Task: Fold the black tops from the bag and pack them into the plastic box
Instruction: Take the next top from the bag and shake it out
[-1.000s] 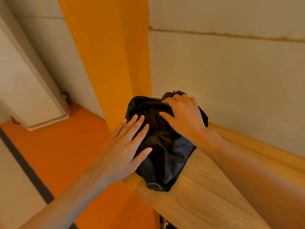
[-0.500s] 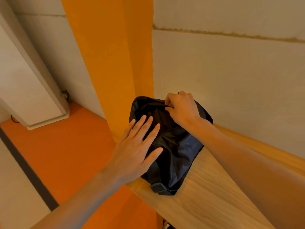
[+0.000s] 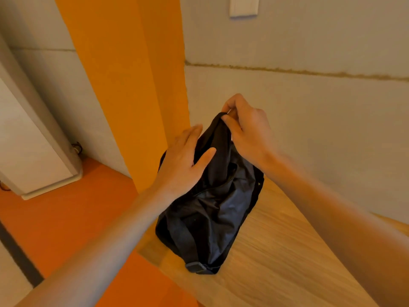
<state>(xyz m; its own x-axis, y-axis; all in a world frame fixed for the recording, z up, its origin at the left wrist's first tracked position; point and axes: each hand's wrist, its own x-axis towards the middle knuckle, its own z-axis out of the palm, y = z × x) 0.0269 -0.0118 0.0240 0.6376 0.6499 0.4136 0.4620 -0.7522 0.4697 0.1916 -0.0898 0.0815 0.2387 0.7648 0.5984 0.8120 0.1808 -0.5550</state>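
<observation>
From my station I see the right hand (image 3: 247, 134) pinching the top edge of the black bag (image 3: 212, 209) and lifting it higher than half a second ago, while the left hand (image 3: 183, 162), fingers straight, has slid up to press its side. The bag sits on the wooden table (image 3: 276, 251) corner (no tops or box visible), so I judge opening is just starting

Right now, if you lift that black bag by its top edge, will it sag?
Probably: the black bag is creased thin fabric, peaking only where the right hand pinches its edge. Slumped on the wooden table, it looks light for its size. Its sheen suggests it may slide under the flat left hand.
</observation>
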